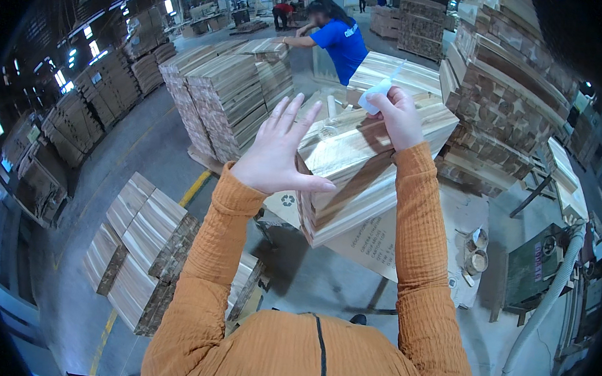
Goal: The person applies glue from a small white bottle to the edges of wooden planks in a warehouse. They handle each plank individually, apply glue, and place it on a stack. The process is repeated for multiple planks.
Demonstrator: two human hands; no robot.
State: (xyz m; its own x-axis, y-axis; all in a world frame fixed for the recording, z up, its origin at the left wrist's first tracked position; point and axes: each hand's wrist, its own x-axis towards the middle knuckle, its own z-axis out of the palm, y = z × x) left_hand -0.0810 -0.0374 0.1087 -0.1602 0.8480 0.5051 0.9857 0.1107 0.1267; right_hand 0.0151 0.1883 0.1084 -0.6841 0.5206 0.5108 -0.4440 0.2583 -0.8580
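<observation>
A block of stacked striped wooden boards (377, 182) lies before me on a cardboard-covered table. My left hand (272, 152) hovers over its left end, fingers spread and thumb stretched out, holding nothing. Above the far right part of the boards, my right hand (402, 118) pinches a pale blue-white plastic piece (374, 97) with a thin tip pointing up and away; its exact kind is unclear. Near the far edge of the boards, between my hands, are a pale stick-like object (331, 107) and a small round thing, both too small to name.
Printed cardboard (363, 243) covers the table, with small round containers (476, 261) at its right. Tall board stacks (507, 83) rise at the right, others (231, 94) at far left. Low board piles (150, 234) lie on the left floor. A co-worker in blue (340, 49) leans over boards beyond.
</observation>
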